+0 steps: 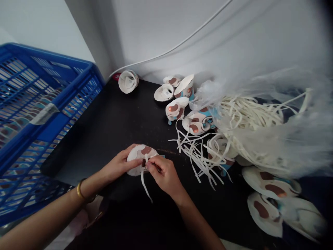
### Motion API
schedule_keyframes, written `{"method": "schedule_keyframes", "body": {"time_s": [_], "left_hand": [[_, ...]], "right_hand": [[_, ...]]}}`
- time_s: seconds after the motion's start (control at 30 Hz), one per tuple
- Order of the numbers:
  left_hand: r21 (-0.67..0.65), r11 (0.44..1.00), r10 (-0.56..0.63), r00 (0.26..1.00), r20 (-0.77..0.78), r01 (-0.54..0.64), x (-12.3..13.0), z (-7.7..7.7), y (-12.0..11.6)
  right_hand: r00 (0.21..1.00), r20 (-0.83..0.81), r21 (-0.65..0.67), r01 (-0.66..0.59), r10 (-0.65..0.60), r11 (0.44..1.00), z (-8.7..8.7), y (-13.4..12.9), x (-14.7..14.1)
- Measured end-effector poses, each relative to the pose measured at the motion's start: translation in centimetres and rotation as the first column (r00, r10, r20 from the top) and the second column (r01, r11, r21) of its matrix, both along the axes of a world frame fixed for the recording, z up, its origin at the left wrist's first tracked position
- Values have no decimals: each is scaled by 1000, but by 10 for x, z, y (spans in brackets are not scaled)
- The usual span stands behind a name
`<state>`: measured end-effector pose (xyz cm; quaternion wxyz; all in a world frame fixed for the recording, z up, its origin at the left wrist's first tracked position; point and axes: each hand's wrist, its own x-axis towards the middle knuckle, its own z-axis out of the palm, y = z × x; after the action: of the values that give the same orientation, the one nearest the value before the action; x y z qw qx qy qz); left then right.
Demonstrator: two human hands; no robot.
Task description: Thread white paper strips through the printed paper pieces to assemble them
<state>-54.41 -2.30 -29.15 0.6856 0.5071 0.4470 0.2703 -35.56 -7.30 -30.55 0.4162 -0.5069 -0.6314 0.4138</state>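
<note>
A curved white piece with brown patches and a little blue at its right edge is held above the black table. My left hand is closed on its left side, with the thumb lying across the front. At its middle, my right hand pinches a narrow white strip, whose loose tail hangs down below the piece. The fingertips of both hands nearly meet there. Exactly how the strip passes through the piece is hidden by the fingers.
Loose white strips lie right of my hands, beside a clear plastic bag full of more. Several similar patched pieces sit on the black table. A blue crate stands left. A white cable runs along the wall.
</note>
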Motion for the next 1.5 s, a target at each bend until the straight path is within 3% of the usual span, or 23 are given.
{"method": "schedule_keyframes", "body": {"time_s": [0.13, 0.27, 0.4, 0.57, 0.63, 0.73, 0.83, 0.97, 1.17, 1.5], "left_hand": [[-73, 997, -17, 998, 55, 21, -1, -1, -4], [-61, 993, 106, 991, 83, -101, 4, -4, -10], [119, 986, 115, 993, 13, -115, 7, -3, -10], [273, 962, 43, 989, -141, -2, -2, -3, -3], [235, 972, 46, 985, -165, -6, -6, -1, -1], [28, 999, 45, 990, -133, -42, -10, 5, -2], [-156, 984, 78, 994, -76, -89, -11, 10, -4], [-268, 947, 192, 981, 27, -178, -7, 9, -10], [-279, 922, 309, 943, 120, -267, 5, 0, -27], [-292, 887, 397, 914, 86, -358, 12, -3, -32]], "right_hand": [[1000, 1, 23, -30, 30, 999, 3, -2, 0], [999, 33, 80, 0, -3, 997, 7, -5, -2], [993, 92, 101, 65, -74, 993, 7, -11, -2], [999, 31, -40, 29, -28, 999, 5, -10, -2], [998, 29, -48, 50, -48, 998, 5, -9, -5], [996, 21, -49, 83, -82, 995, 5, -7, -11], [997, 5, -17, 75, -75, 997, 6, -6, -17], [998, -38, 4, 44, -44, 999, 6, -6, -20], [997, -1, -47, 78, -79, 996, 1, -7, -19], [995, 75, -26, 73, -71, 997, 2, -13, -24]]}}
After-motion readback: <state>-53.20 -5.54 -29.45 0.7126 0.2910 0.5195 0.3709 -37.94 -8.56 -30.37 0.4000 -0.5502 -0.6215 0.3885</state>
